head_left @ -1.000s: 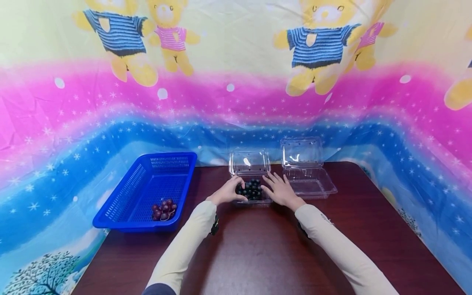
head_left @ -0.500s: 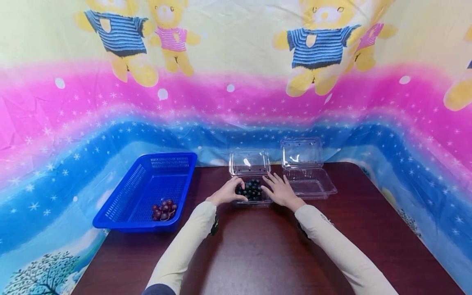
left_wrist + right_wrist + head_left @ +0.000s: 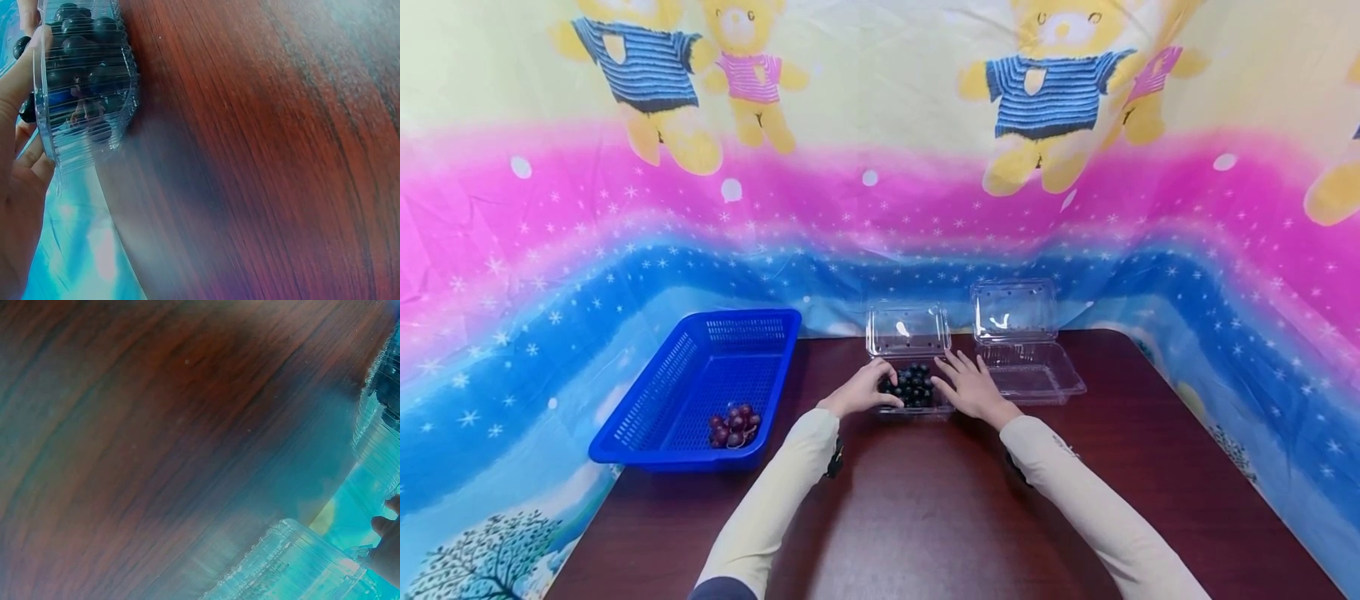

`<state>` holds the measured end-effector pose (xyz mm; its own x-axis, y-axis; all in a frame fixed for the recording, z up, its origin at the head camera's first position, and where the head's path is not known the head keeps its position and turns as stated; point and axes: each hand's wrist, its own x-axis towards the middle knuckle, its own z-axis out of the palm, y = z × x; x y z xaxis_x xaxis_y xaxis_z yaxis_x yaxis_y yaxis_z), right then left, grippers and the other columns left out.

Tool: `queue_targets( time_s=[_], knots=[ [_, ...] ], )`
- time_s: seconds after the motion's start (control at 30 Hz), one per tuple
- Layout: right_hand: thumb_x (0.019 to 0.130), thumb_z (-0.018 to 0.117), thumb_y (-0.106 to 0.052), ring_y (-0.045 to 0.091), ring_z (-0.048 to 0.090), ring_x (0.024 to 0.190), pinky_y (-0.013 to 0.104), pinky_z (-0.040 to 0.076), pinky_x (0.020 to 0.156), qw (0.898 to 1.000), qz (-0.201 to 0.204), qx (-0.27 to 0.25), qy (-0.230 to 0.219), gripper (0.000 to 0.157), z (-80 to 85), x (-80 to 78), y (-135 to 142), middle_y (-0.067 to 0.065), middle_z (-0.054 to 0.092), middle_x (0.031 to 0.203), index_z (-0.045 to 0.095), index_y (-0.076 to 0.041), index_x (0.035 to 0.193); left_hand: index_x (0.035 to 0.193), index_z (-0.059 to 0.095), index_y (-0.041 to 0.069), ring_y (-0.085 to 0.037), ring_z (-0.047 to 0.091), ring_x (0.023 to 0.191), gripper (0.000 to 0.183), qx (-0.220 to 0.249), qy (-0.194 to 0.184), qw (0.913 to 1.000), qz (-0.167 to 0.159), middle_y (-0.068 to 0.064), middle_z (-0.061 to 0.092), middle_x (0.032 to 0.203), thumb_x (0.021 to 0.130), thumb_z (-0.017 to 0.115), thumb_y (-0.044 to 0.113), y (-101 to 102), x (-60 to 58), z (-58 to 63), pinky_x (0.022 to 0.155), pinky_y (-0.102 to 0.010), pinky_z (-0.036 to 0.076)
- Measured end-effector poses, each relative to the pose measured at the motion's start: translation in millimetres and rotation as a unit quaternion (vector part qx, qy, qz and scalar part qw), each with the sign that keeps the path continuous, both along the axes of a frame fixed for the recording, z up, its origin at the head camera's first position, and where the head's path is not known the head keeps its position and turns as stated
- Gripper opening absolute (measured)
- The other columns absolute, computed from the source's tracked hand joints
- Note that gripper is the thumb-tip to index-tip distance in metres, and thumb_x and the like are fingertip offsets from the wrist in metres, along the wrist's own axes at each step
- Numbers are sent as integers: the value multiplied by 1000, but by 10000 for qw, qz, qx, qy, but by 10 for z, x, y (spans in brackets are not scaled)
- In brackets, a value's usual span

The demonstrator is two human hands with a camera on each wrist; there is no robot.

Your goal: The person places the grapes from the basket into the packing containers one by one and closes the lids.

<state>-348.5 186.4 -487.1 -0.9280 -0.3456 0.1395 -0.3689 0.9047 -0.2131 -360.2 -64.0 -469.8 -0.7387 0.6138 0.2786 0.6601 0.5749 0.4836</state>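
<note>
A bunch of black grapes (image 3: 914, 385) lies in a clear plastic clamshell box (image 3: 934, 412), its lid (image 3: 907, 328) standing up behind. My left hand (image 3: 863, 390) curves round the left side of the bunch, thumb in front and fingers behind. In the left wrist view the thumb reaches over the rim of the box (image 3: 45, 134), with grapes (image 3: 78, 45) showing through its ribbed wall. On the right side, my right hand (image 3: 972, 390) rests with spread, nearly straight fingers at the grapes and the box's edge. Only part of that hand (image 3: 389, 547) shows in the right wrist view.
A second clear clamshell box (image 3: 1037, 372) with raised lid (image 3: 1015, 310) stands to the right, close to my right hand. At left is a blue plastic basket (image 3: 647, 457) holding a small bunch of red grapes (image 3: 734, 427). The brown table (image 3: 925, 517) meets a printed cloth backdrop (image 3: 850, 208).
</note>
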Motion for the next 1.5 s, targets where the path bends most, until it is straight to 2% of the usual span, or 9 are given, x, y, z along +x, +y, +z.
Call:
queue_targets(
  time_s=[0.27, 0.53, 0.9, 1.13, 1.3, 1.5],
  knots=[
    [98, 30, -50, 33, 18, 140, 58, 8, 110, 10000, -14, 1, 73, 56, 20, -21, -8, 9, 23, 153, 32, -19, 145, 91, 58, 5, -28, 52, 82, 36, 57, -110, 9999, -43, -6, 52, 95, 71, 79, 28, -16, -20, 12, 71, -27, 40],
    [98, 29, -51, 34, 17, 140, 58, 7, 110, 10000, 4, -30, 26, 57, 50, -37, -7, 10, 24, 152, 32, -19, 145, 92, 58, 8, -27, 53, 81, 32, -29, -316, 9994, 139, -3, 54, 93, 75, 76, 29, -15, -14, 68, 69, -26, 40],
    [98, 23, -52, 34, 18, 140, 55, 6, 112, 9999, 81, -110, 4, 59, 54, -47, 9, 12, 24, 152, 32, -18, 145, 96, 58, 10, -24, 53, 81, 34, 98, -420, 9989, 161, 0, 59, 92, 75, 75, 31, -14, -45, 72, 70, -26, 40],
    [99, 25, -48, 34, 26, 137, 54, 11, 112, 9996, 174, -226, 29, 56, 88, -53, 14, 16, 28, 150, 31, -15, 145, 99, 61, 10, -14, 57, 91, 31, 304, -453, 9981, 292, -1, 63, 96, 79, 73, 30, -5, -65, 66, 84, -30, 46],
    [100, 27, -46, 32, 31, 135, 53, 13, 112, 9991, 242, -356, 15, 56, 111, -53, 5, 18, 31, 148, 32, -14, 145, 102, 62, 8, -16, 60, 97, 31, 477, -538, 9965, 435, -3, 65, 99, 81, 71, 29, -14, -79, 41, 89, -31, 46],
    [100, 27, -47, 33, 32, 135, 51, 15, 112, 9981, 245, -563, -24, 56, 127, -56, -25, 18, 32, 147, 32, -14, 145, 113, 61, 2, -22, 60, 104, 41, 686, -611, 9945, 497, -10, 65, 109, 85, 67, 31, -31, -66, 43, 93, -35, 46]
  ],
)
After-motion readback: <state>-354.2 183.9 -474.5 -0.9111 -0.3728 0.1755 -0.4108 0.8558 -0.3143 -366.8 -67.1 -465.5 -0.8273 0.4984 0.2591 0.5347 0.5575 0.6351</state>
